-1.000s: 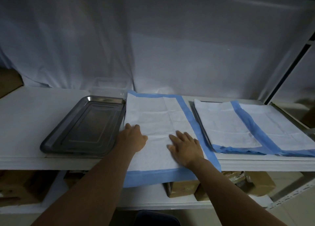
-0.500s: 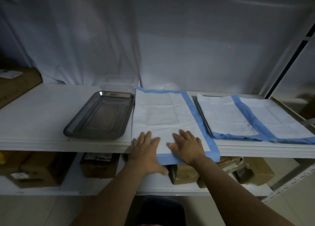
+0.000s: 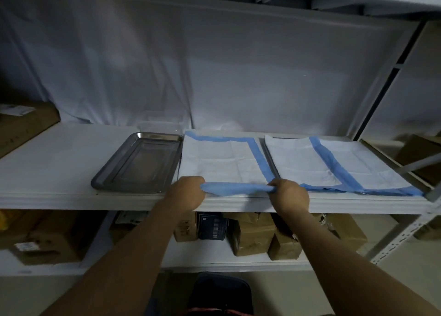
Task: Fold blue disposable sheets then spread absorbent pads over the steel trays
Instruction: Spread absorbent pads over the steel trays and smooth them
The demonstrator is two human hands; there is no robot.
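Right now I see my left hand (image 3: 186, 193) and right hand (image 3: 290, 196) each gripping the rolled blue front edge of the middle pad (image 3: 219, 163), which lies on the shelf (image 3: 47, 163) beside the bare steel tray (image 3: 138, 163).

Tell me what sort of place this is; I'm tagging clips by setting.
Probably a storeroom or supply area. The work surface is a white metal rack shelf, taped cardboard boxes fill the shelf below, and a steel tray sits beside blue-edged absorbent pads under dim light.
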